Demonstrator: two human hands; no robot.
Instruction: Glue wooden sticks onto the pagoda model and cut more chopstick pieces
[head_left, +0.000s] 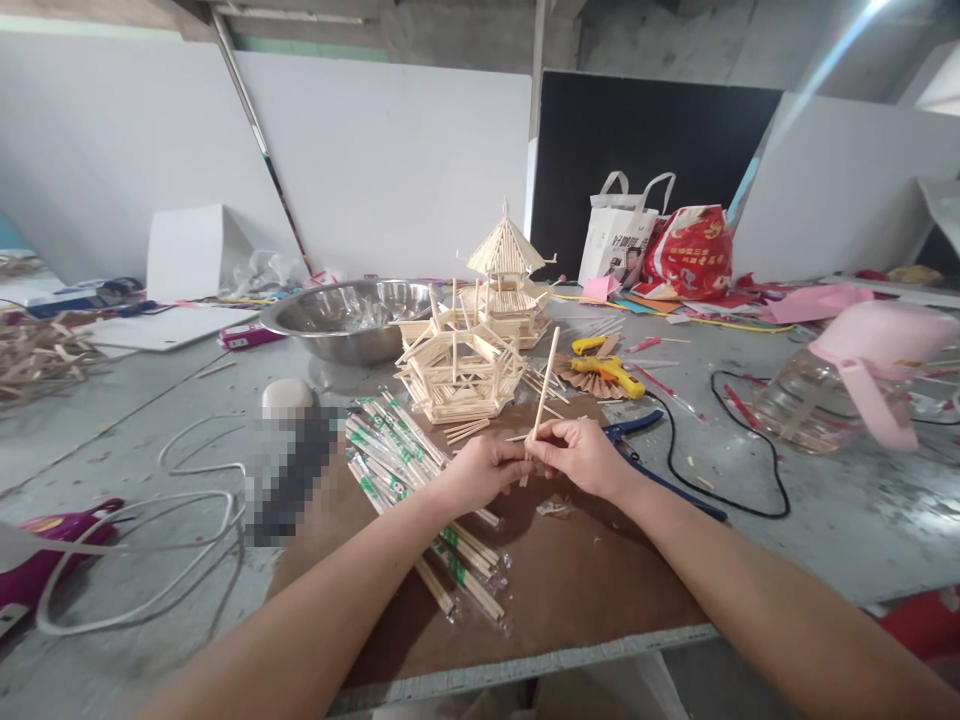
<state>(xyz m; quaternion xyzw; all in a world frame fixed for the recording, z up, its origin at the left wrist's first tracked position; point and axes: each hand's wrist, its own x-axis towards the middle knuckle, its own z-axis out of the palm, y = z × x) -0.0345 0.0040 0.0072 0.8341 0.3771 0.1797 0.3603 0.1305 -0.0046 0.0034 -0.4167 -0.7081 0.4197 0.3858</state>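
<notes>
A pale wooden chopstick [546, 380] stands nearly upright above the brown board, its top leaning slightly right. My right hand [577, 455] is closed, pinching it near its lower end. The fingers of my left hand [484, 475] are also closed and meet the right fingertips at the same lower end; their exact grip is partly hidden. Left of and under my left forearm lie several wrapped chopsticks [390, 440] in clear plastic with green print. Just beyond my hands sits an open, many-sided frame built of sticks [461, 375]. Behind it stands a stick pavilion [504, 255] with a pointed roof.
A brown board [600, 590] covers the table's front. Right of it are a yellow glue gun [611, 372], blue-handled pliers [637, 428], a black cord and a pink-lidded jug [817, 390]. Leftward are a steel basin [337, 345], white cable [225, 500] and purple glue gun [60, 545].
</notes>
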